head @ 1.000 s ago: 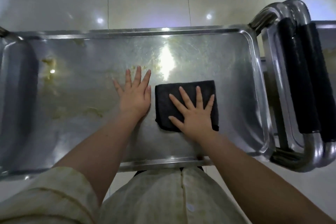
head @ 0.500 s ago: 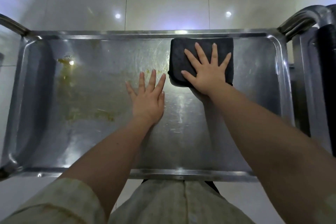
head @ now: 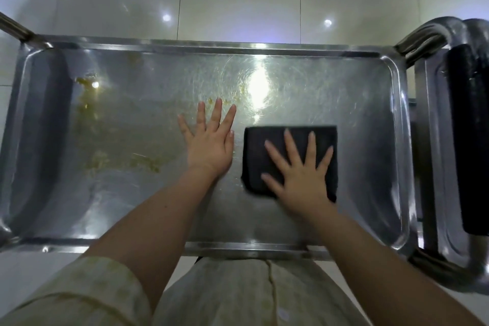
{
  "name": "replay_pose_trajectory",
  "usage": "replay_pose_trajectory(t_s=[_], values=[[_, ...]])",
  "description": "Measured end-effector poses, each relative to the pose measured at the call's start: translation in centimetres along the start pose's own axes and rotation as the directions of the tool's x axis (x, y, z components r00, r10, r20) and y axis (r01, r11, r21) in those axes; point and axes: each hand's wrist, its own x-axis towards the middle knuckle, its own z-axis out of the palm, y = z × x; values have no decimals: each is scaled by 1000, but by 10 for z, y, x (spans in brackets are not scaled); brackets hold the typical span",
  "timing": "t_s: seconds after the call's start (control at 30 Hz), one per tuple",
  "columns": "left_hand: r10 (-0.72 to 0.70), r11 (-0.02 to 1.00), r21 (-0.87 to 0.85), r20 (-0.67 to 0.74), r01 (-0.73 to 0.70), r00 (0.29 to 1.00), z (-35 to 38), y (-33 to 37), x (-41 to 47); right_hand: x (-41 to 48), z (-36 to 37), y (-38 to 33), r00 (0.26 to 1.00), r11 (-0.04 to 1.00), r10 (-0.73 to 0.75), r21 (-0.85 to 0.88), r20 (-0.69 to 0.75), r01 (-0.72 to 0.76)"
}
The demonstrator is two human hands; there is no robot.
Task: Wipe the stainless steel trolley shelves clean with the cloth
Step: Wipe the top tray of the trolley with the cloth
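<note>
Fingers (head: 292,147) spread straight, your right hand (head: 300,177) presses one black cloth (head: 256,156); your left hand (head: 210,149) lies flat and released just beside it, both on one stained shelf (head: 357,114).

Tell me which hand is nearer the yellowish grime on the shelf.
Left. The left hand lies flat just right of the yellowish grime; the right hand presses on the black cloth, farther right.
</note>
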Motion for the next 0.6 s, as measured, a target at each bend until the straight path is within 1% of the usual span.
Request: replay_pose_trajectory(t_s=[0.07, 0.13, 0.2, 0.27, 0.37, 0.5, 0.6], values=[[0, 1000, 9, -4, 0, 1000, 1, 0, 0, 66, -20, 8, 993, 993, 116, -8, -7, -116], [4, 1000, 10, -9, -4, 1000, 2, -1, -1, 121, -41, 16, 985, 985, 172, -10, 12, -172], [4, 1000, 17, -3, -4, 1000, 2, -2, 0, 150, -53, 21, 984, 985, 170, -1, 56, -170], [0, 999, 34, 16, 0, 1000, 3, -3, 1, 152, -56, 24, 985, 988, 153, -19, 74, -152], [1, 999, 45, 15, -1, 1000, 3, -1, 0, 115, -43, 22, 992, 992, 117, -56, 55, -114], [-6, 1000, 26, 19, 5, 1000, 3, -2, 1, 7, -8, 20, 999, 1000, -2, -24, 41, 3], [2, 1000, 21, 6, -2, 1000, 4, -3, -1, -83, 16, 10, 990, 995, -87, -36, 112, 91]])
